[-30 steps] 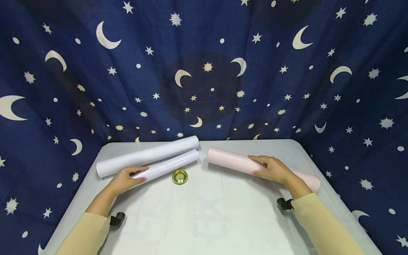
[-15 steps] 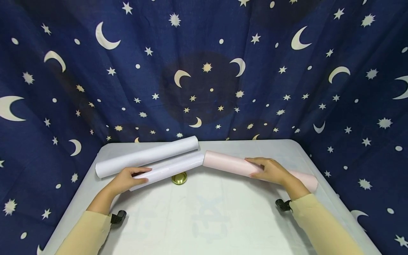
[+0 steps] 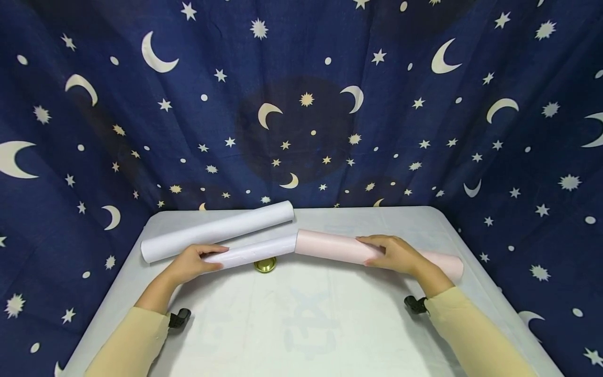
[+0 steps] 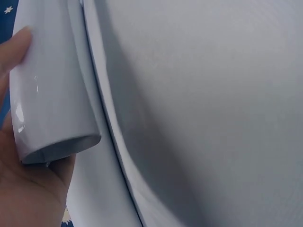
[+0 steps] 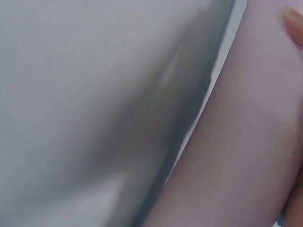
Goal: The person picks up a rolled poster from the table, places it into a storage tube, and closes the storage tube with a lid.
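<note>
My left hand (image 3: 190, 266) grips a glossy white paper roll (image 3: 259, 248) near its left end. The left wrist view shows that end of the white roll (image 4: 54, 94) as an open, hollow tube, with the thumb along its side. My right hand (image 3: 394, 254) holds a pale pink paper roll (image 3: 325, 245) around its middle; the right wrist view shows the pink roll (image 5: 232, 137) close up with one fingertip on it. The two rolls meet end to end at the table's centre. The white roll's right end is hidden at the pink roll's left edge; how far it goes in, I cannot tell.
Behind the held white roll lies a thicker matt white roll (image 3: 219, 230). A small round gold dish (image 3: 265, 265) sits under the held white roll, partly covered by it. A white cloth covers the table (image 3: 301, 324). Dark blue star-patterned curtain (image 3: 301, 131) encloses the back and sides.
The white roll has moved right, away from the thicker roll and over the gold dish. The pink roll has come left and nearer, closing the gap between their ends.
</note>
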Tool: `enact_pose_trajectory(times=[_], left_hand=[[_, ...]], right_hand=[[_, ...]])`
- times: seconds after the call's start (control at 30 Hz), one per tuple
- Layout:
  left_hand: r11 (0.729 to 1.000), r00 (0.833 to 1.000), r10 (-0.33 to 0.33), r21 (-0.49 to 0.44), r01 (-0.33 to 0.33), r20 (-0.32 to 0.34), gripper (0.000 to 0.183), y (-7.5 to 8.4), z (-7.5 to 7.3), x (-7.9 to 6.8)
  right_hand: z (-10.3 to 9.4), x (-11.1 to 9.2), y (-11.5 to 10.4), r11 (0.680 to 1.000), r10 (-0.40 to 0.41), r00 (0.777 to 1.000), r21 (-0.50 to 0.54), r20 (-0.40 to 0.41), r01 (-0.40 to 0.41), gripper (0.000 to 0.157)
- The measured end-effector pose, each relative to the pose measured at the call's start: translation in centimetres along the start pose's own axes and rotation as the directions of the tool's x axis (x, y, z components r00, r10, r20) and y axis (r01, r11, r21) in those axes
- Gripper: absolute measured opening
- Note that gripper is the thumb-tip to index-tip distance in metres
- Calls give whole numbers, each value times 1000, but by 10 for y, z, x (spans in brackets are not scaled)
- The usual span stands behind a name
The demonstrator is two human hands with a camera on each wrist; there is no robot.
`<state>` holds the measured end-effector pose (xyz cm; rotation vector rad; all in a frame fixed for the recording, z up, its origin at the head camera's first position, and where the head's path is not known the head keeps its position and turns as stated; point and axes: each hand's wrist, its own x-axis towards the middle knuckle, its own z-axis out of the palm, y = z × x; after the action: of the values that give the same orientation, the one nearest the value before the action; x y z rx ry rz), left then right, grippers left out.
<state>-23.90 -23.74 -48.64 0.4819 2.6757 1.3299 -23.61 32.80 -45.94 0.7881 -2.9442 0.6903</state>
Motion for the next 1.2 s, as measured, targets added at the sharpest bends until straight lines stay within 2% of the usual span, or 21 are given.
enact_pose_trajectory(times=[0.17, 0.3, 0.63, 0.87, 1.2], left_hand=[[997, 996, 64, 44, -61, -60, 42, 6, 6, 4], [991, 989, 123, 64, -118, -83, 41, 9, 12, 9], [975, 973, 223, 35, -221, -57, 41, 18, 27, 19], [956, 956, 290, 58, -288, -33, 41, 23, 37, 27], [949, 950, 311, 61, -310, -14, 41, 31, 47, 34]], right_hand=[[3, 1, 0, 1000, -28, 1000, -4, 11, 28, 69], [5, 3, -2, 999, -43, 999, -12, 21, 43, 69], [8, 8, -14, 998, -57, 998, -12, 28, 57, 68], [12, 14, -20, 995, -100, 994, -7, 36, 101, 67], [17, 19, -27, 996, -91, 995, -11, 44, 91, 67]])
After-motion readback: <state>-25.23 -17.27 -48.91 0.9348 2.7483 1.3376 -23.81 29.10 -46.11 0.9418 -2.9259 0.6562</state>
